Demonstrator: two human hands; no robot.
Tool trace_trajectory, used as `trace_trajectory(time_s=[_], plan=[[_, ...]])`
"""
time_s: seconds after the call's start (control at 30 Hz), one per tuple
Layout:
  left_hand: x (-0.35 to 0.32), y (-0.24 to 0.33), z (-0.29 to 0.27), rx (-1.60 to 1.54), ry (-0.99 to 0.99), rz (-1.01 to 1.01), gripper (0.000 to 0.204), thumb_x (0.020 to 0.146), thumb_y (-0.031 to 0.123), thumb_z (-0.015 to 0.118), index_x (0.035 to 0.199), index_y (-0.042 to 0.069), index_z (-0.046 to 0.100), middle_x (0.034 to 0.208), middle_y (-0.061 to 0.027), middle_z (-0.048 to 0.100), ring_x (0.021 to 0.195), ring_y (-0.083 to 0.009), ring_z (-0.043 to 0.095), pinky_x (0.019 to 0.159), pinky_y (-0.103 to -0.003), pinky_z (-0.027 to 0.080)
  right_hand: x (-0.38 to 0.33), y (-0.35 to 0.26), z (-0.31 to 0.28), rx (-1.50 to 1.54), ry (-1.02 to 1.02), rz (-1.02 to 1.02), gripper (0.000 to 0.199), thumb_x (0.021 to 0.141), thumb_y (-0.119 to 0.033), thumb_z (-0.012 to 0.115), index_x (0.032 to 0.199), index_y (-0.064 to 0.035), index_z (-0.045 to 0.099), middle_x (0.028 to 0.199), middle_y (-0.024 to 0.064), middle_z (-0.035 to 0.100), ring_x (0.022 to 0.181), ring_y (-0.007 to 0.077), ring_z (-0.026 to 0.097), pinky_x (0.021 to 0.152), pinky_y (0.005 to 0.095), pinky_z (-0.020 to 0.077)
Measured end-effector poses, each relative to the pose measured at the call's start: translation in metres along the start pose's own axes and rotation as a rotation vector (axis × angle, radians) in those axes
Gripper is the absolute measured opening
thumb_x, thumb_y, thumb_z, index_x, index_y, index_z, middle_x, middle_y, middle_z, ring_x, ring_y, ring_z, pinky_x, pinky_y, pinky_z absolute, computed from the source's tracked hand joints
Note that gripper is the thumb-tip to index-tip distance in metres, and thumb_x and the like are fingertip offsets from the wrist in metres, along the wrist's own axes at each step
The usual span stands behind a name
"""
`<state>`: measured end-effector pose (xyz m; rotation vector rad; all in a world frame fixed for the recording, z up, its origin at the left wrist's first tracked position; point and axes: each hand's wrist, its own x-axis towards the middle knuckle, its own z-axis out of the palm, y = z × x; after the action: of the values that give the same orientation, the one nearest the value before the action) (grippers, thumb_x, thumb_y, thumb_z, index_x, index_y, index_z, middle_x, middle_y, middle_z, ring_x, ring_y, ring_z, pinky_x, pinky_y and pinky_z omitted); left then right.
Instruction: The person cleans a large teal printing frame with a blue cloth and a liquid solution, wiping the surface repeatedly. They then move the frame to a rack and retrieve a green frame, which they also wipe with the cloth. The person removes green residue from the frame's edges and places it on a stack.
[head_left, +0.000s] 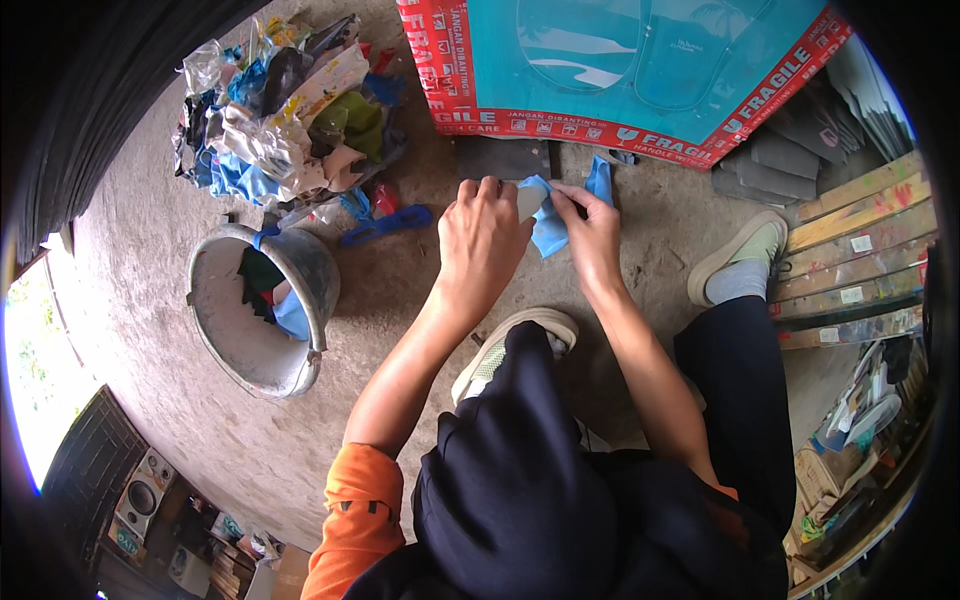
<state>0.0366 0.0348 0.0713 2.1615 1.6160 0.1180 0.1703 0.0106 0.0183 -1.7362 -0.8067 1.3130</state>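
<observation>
In front of me, above the floor, both hands meet at a piece of light blue cloth (549,232). My right hand (592,228) pinches the cloth's edge between thumb and fingers. My left hand (482,232) is closed, its back turned up, around a pale, whitish flat piece (528,203) whose end touches the cloth; its kind is unclear. Another strip of light blue cloth (599,180) shows just past my right hand. I cannot see most of my left fingertips.
At the left stands a worn grey bucket (325,275) with cloth scraps inside. Behind it rises a heap of mixed scraps (290,120), with a dark blue strip (388,226) nearby. A teal panel (560,60) edged in red tape stands ahead; wooden slats (850,250) are at the right.
</observation>
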Motion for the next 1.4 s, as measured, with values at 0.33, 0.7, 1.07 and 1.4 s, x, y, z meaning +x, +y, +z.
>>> trace_trajectory(time_s=[0.33, 0.7, 1.07, 1.4], plan=[[-0.004, -0.006, 0.004, -0.072, -0.045, -0.001, 0.033, 0.072, 0.023, 0.07, 0.095, 0.001, 0.061, 0.091, -0.0125, 0.059, 0.089, -0.0299, 0.058, 0.069, -0.039, 0.05, -0.003, 0.004, -0.004, -0.019, -0.009, 0.033, 0.019, 0.087, -0.01, 0.057, 0.098, 0.0018, 0.066, 0.085, 0.0088, 0.068, 0.077, 0.0079, 0.058, 0.072, 0.0248, 0.0457], [0.001, -0.042, 0.033, -0.536, -0.005, 0.161, 0.042, 0.071, 0.019, 0.073, 0.106, 0.002, 0.059, 0.099, -0.0143, 0.06, 0.094, -0.032, 0.057, 0.08, -0.039, 0.046, -0.002, 0.003, -0.03, 0.298, 0.072, 0.095, 0.024, 0.087, -0.013, 0.062, 0.103, 0.0042, 0.063, 0.092, 0.0034, 0.063, 0.082, 0.0065, 0.054, 0.076, 0.0218, 0.0417], [0.001, -0.041, 0.063, -0.818, -0.013, 0.203, 0.04, 0.069, 0.005, 0.072, 0.108, 0.008, 0.061, 0.103, -0.0105, 0.06, 0.098, -0.0294, 0.057, 0.083, -0.037, 0.046, 0.005, -0.006, -0.038, 0.293, 0.413, -0.092, 0.017, 0.088, -0.009, 0.058, 0.1, 0.0021, 0.061, 0.094, 0.0048, 0.061, 0.087, 0.0093, 0.055, 0.079, 0.0245, 0.0428], [-0.001, -0.061, 0.055, -1.366, 0.121, 0.096, 0.048, 0.087, 0.034, 0.052, 0.119, -0.001, 0.052, 0.117, -0.0112, 0.055, 0.115, -0.0211, 0.048, 0.102, -0.035, 0.031, 0.083, -0.048, 0.01, -0.154, 0.614, -0.685, 0.004, 0.083, -0.004, 0.063, 0.086, -0.002, 0.061, 0.088, 0.009, 0.063, 0.08, 0.0213, 0.061, 0.07, 0.0319, 0.049]])
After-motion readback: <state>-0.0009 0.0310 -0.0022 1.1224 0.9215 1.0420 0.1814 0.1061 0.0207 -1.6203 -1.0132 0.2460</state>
